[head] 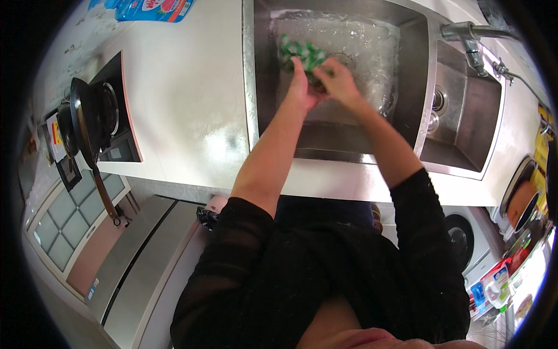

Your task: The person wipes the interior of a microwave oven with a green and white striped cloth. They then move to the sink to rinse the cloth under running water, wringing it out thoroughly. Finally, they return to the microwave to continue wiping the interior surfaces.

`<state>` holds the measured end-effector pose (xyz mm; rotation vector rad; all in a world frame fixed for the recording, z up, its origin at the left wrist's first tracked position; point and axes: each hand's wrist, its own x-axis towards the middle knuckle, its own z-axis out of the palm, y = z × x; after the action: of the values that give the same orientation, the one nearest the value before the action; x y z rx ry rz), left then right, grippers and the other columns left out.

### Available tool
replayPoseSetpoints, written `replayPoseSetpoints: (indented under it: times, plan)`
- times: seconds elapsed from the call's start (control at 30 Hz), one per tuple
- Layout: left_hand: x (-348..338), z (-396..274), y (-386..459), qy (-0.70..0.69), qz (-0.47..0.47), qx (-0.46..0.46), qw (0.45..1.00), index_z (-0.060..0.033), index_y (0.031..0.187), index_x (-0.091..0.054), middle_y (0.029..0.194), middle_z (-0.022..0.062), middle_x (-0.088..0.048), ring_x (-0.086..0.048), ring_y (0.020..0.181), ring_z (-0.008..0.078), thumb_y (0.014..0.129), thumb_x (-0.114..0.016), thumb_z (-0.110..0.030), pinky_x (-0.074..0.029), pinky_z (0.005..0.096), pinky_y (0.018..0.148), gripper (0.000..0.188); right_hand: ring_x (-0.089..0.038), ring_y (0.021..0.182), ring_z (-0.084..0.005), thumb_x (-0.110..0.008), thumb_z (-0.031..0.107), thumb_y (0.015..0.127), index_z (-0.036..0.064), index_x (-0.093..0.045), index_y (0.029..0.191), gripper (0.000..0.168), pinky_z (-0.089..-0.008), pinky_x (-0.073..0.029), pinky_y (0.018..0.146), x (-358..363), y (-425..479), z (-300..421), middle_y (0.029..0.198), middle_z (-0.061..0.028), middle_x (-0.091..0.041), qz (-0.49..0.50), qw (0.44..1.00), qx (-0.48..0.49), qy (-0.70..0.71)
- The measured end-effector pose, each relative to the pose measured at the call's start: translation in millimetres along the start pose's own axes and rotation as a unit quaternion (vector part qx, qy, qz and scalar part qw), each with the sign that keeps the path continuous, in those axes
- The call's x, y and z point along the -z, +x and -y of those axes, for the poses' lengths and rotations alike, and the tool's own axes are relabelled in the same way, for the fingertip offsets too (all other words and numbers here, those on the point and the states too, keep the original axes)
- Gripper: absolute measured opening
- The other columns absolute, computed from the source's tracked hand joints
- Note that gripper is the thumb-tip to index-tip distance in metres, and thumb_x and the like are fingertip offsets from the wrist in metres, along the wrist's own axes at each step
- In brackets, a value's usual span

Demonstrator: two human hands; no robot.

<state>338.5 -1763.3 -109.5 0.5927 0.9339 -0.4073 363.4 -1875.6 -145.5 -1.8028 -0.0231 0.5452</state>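
A green-and-white cloth (307, 54), blurred by motion, is bunched up in the large basin of a stainless-steel sink (335, 131). My left hand (303, 89) holds its near side, thumb pointing up along it. From the right, my right hand (339, 82) grips the cloth's edge with bent fingers. The two hands are close together, low over the basin floor. Clear water (370, 56) with bright ripples covers the floor around them. Part of a round drain fitting shows behind my right hand; the underside of the cloth is hidden.
Right of the divider is a smaller basin (462, 100), with a metal faucet (473, 48) above it. At left, a wok (85, 118) sits on a black hob, its handle jutting past the white countertop (187, 87). A blue detergent bottle (152, 9) stands at the back.
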Motion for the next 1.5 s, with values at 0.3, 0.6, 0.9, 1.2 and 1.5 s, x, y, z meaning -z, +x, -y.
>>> replayPoseSetpoints:
  times: [0.3,0.6,0.9,1.2,1.5]
  plan:
    - [45.3,19.4,36.9,-0.125,0.122,-0.022,0.984,-0.0101,0.106,-0.054,0.101,0.0062,-0.058,-0.057,0.091,0.0226,0.092,-0.04,-0.055,-0.048,0.0402,0.08,0.049,-0.059,0.07,-0.0392,-0.057,0.028,0.083,0.008,-0.06,0.083,0.02,-0.0472,-0.046,0.061,-34.6,-36.4,60.4,0.074,-0.019,-0.061,-0.112,0.969,0.098,-0.196]
    - [12.2,-4.2,-0.8,0.068,-0.062,-0.033,0.995,-0.0065,0.136,-0.032,0.133,0.0151,-0.042,-0.041,0.121,0.0344,0.084,-0.043,-0.067,-0.027,0.0662,0.096,0.08,-0.06,0.081,-0.0333,-0.06,0.028,0.086,0.006,-0.059,0.096,0.024,-0.0415,-0.047,0.07,67.9,42.9,-43.5,0.093,-0.015,-0.064,-0.185,0.962,0.005,-0.2]
    - [29.7,-17.0,1.5,-0.092,0.255,0.074,0.96,-0.0043,0.117,-0.048,0.106,0.017,-0.057,-0.057,0.097,0.037,0.077,-0.048,-0.071,-0.048,0.0459,0.085,0.078,-0.059,0.069,-0.0391,-0.063,0.028,0.083,0.007,-0.049,0.087,0.026,-0.0458,-0.045,0.06,-40.5,-88.4,88.5,0.074,-0.0164,-0.061,0.016,0.989,0.131,-0.064]
    - [-14.9,-13.2,9.9,0.092,-0.09,-0.048,0.99,-0.0085,0.102,-0.057,0.093,0.0054,-0.06,-0.057,0.085,0.0213,0.09,-0.049,-0.05,-0.048,0.0392,0.075,0.044,-0.062,0.072,-0.0355,-0.055,0.032,0.084,0.009,-0.061,0.084,0.025,-0.0443,-0.048,0.062,0.0,-5.7,32.9,0.073,-0.0164,-0.063,-0.166,0.947,0.061,-0.269]
    - [2.2,7.3,-0.4,-0.017,-0.002,0.081,0.997,0.0019,0.139,-0.024,0.135,0.0271,-0.033,-0.043,0.118,0.0399,0.08,-0.049,-0.068,-0.034,0.05,0.103,0.095,-0.063,0.084,-0.0283,-0.066,0.029,0.081,0.007,-0.062,0.097,0.028,-0.0396,-0.048,0.074,29.5,20.6,-63.3,0.092,-0.015,-0.064,-0.113,0.978,0.131,-0.117]
